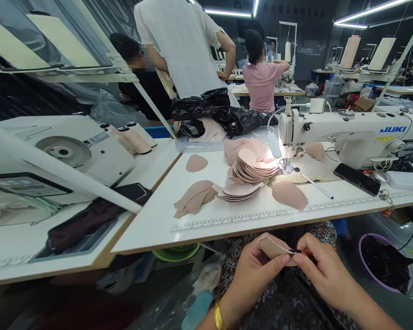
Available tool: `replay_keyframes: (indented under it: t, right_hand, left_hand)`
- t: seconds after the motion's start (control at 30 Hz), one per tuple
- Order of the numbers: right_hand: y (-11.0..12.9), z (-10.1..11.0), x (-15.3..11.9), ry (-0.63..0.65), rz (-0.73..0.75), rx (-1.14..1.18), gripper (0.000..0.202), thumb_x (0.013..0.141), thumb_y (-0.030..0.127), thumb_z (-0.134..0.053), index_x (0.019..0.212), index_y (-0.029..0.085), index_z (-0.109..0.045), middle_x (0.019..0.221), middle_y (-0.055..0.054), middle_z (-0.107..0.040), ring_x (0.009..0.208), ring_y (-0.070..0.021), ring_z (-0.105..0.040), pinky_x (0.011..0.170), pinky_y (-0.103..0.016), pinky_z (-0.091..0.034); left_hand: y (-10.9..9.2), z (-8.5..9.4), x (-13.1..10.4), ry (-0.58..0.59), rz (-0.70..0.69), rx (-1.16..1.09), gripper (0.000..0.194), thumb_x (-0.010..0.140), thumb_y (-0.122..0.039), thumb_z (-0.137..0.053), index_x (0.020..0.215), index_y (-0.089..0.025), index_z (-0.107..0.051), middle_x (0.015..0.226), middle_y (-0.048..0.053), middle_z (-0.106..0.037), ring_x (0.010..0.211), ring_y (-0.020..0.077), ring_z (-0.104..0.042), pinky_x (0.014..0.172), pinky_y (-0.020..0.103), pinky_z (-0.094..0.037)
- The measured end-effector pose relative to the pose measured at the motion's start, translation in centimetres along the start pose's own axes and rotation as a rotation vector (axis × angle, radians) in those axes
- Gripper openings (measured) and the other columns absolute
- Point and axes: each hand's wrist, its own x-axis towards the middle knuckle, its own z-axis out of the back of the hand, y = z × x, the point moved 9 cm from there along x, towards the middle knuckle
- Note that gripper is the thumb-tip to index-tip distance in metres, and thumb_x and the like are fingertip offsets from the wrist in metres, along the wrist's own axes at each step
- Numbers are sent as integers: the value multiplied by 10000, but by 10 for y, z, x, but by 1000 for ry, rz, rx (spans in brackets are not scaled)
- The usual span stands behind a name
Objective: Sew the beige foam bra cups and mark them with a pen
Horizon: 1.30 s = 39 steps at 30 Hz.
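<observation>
My left hand [255, 263] is closed on a curved beige foam cup piece [274, 247], held above my lap in front of the table edge. My right hand [321, 266] pinches a small tool with a dark tip and an orange-red part [304, 251], mostly hidden by the fingers. The dark tip meets the right edge of the piece. On the table lie a stack of similar cup pieces [251, 167], a fanned group [195, 197] to its left, and a single piece [289, 195] nearest my hands.
A JUKI sewing machine [358, 130] stands at the right, its lamp lit. A white pen [317, 185] and a black phone [357, 178] lie before it. Black plastic bags [220, 110] sit behind the stack. A purple-rimmed bin [365, 270] stands below right. Other people are beyond the table.
</observation>
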Motion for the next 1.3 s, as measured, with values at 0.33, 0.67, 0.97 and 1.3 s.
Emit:
replay_keyframes:
  t: [0.33,0.67,0.97,1.3]
  right_hand:
    - [-4,1,-1,-13,-14,23,342,1067,519,-449,870,240,-476,696,64,-457,625,-135,-419,598,-265,-288]
    - [-2,-1,0,-21,5,4,347,1064,526,-450,874,238,-484,703,63,-468,626,-132,-436,596,-262,-293]
    - [-4,3,-2,-37,14,1,330,1067,508,-454,882,236,-487,707,63,-471,629,-131,-439,600,-258,-300]
    - [-4,7,0,-77,21,63,343,1073,491,-452,845,236,-481,687,65,-463,612,-127,-432,579,-257,-296]
  left_hand:
    - [2,1,2,-7,0,11,234,754,-350,-886,742,-174,-732,792,34,-723,758,161,-645,713,253,-517]
    - [1,-2,0,14,-34,25,219,772,-344,-870,729,-180,-730,775,27,-710,748,161,-643,713,260,-517]
    - [2,1,1,-5,-23,52,206,758,-346,-876,753,-184,-748,801,38,-726,770,169,-652,726,264,-523]
    - [1,-1,1,11,-32,69,184,784,-343,-859,774,-191,-757,815,43,-734,777,175,-653,727,271,-513]
